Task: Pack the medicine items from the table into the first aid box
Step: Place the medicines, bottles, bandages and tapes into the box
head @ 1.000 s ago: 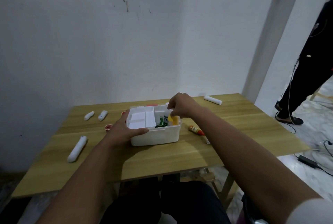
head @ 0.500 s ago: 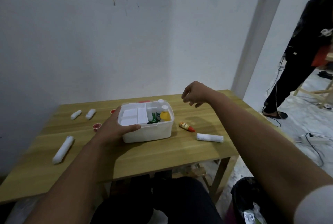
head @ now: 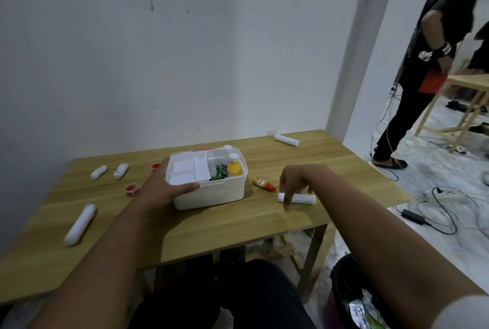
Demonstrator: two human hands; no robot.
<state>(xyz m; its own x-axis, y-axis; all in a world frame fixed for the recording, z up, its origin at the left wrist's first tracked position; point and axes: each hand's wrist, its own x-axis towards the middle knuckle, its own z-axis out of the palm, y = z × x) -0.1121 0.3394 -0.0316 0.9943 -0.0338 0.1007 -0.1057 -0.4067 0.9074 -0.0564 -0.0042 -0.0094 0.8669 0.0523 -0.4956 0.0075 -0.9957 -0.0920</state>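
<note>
The white first aid box [head: 211, 195] stands open mid-table, holding white packets, a green pack, a white bottle and a yellow bottle [head: 234, 167]. My left hand [head: 164, 187] rests on its left wall, thumb along the front rim. My right hand [head: 296, 179] hovers over a white bandage roll [head: 301, 199] right of the box, fingers spread down around it, one fingertip touching the table in front of it. A small orange dropper bottle [head: 262, 183] lies between box and roll.
On the wooden table [head: 238, 225]: a long white roll [head: 79, 224] front left, two small white rolls [head: 109, 172], two red caps [head: 131, 189], another roll [head: 286, 140] far right. A person stands at right; cables and a black bin lie on the floor.
My right hand left the box, swung right and came down over the white roll. The yellow bottle now stands in the box. My left hand stayed on the box.
</note>
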